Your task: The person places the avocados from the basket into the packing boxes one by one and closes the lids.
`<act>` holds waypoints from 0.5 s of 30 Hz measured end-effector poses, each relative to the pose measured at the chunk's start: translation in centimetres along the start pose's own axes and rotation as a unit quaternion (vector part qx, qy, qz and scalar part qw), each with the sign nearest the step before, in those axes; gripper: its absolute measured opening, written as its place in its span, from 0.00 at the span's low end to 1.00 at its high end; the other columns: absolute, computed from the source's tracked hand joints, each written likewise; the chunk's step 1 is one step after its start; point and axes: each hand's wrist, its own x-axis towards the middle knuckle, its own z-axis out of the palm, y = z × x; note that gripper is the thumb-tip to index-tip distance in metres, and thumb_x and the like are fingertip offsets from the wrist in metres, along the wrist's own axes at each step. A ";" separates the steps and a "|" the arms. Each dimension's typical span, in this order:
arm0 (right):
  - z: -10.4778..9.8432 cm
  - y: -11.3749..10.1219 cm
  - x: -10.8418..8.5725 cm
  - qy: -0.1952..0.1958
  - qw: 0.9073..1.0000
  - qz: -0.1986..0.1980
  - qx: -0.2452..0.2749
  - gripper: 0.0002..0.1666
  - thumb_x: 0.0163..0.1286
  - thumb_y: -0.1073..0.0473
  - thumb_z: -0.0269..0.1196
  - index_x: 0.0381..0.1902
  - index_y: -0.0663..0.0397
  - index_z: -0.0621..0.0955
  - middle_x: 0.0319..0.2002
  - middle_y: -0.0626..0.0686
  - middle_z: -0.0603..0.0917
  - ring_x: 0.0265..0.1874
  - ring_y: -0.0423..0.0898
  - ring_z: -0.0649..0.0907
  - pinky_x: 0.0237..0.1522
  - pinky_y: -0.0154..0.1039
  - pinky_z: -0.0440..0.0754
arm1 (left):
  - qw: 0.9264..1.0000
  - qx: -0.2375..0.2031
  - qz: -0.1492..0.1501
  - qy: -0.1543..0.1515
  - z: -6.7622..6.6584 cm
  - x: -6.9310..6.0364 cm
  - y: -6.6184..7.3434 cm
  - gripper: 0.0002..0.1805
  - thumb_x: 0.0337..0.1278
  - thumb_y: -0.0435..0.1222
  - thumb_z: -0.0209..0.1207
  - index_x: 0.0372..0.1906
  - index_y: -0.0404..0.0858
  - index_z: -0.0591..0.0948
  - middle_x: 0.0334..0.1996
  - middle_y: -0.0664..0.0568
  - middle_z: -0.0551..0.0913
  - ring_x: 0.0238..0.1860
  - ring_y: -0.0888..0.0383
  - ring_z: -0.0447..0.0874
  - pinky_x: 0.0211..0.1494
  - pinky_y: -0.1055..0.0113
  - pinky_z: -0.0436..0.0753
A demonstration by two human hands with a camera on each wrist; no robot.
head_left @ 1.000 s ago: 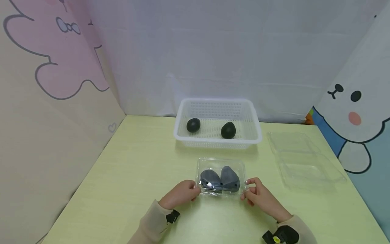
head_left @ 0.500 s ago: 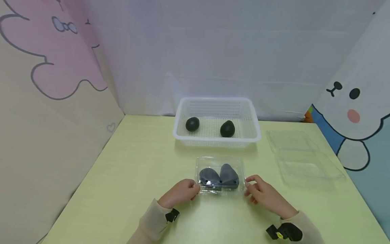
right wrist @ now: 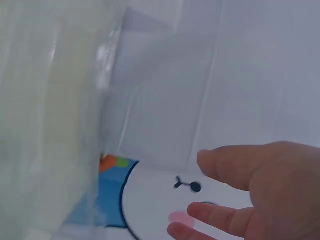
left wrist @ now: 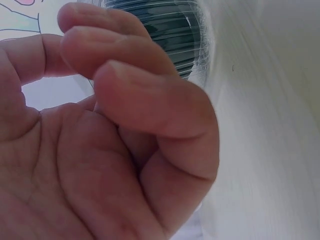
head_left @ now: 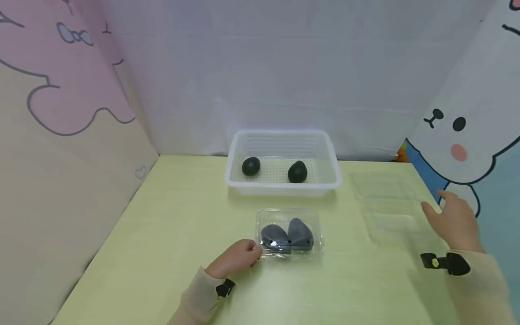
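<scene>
A closed clear plastic clamshell box lies in the middle of the table in the head view. Inside it are two dark avocados, dulled by the lid. My left hand pinches the box's near left corner; its curled fingers fill much of the left wrist view. Over at the right, my right hand hovers above the table's edge with thumb and fingers spread, holding nothing. Just left of it lies another clear plastic clamshell box, opened out with nothing visible in it.
At the back stands a white perforated basket holding two dark avocados, set apart. Printed cloth screens rise along the table's left, back and right sides. The pale yellow table extends around the boxes.
My right hand has let go of the filled box's right side and moved far right, to beside the opened clear box. My left hand stays at its corner. The head view has shifted slightly.
</scene>
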 end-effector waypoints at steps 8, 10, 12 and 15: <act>1.3 5.7 0.1 -0.056 0.996 0.035 -0.056 0.44 0.74 0.43 0.49 0.61 0.85 0.61 0.47 0.80 0.75 0.35 0.71 0.79 0.32 0.58 0.75 | 1.000 0.012 0.004 0.002 -0.2 -0.2 -0.1 0.14 0.59 0.41 0.48 0.21 0.41 0.75 0.17 0.56 0.73 0.17 0.60 0.60 0.23 0.67 0.62; 1.6 6.0 0.1 -0.067 0.995 0.043 -0.052 0.43 0.74 0.41 0.49 0.60 0.83 0.62 0.48 0.78 0.76 0.35 0.70 0.80 0.32 0.57 0.76 | 1.000 0.011 0.006 0.001 -0.2 -0.1 -0.1 0.14 0.60 0.41 0.48 0.21 0.41 0.75 0.17 0.56 0.73 0.17 0.60 0.60 0.23 0.67 0.62; 1.8 6.0 -0.1 -0.073 0.995 0.052 -0.045 0.42 0.74 0.42 0.49 0.60 0.82 0.63 0.48 0.77 0.77 0.36 0.69 0.80 0.32 0.56 0.76 | 1.000 0.011 0.007 -0.001 -0.2 -0.1 -0.1 0.14 0.60 0.41 0.48 0.21 0.41 0.75 0.17 0.56 0.73 0.17 0.60 0.60 0.23 0.67 0.62; 1.9 5.9 -0.3 -0.076 0.995 0.055 -0.037 0.38 0.74 0.45 0.50 0.58 0.81 0.65 0.47 0.76 0.78 0.36 0.69 0.80 0.32 0.56 0.76 | 1.000 0.010 0.007 -0.004 -0.2 0.0 0.0 0.15 0.60 0.41 0.48 0.21 0.41 0.75 0.16 0.56 0.73 0.17 0.60 0.60 0.23 0.67 0.62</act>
